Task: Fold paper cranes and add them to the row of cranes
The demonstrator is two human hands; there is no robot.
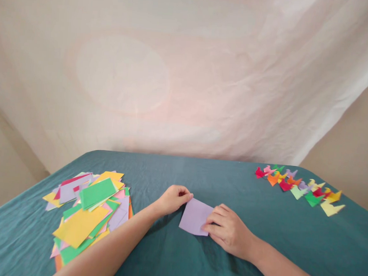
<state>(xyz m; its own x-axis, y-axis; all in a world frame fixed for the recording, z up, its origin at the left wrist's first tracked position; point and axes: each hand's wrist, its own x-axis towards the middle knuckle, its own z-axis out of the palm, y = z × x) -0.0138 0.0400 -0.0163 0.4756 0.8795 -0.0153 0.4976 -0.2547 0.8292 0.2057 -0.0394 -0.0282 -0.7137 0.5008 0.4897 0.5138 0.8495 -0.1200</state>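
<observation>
A square sheet of light purple paper (194,217) is held between my two hands, just over the middle of the table. My left hand (174,199) pinches its upper left corner between thumb and fingers. On the right edge, my right hand (226,228) grips the sheet with its fingers curled, covering part of that side. The lower left corner and bottom edge show plainly. Whether the sheet is a single layer or folded I cannot tell.
A loose pile of coloured paper sheets (80,227) lies at the left, partly behind my left forearm. Several folded paper birds (314,198) stand in rows at the far right. The table has a dark green cloth (175,263); a pale curtain (200,80) hangs behind it.
</observation>
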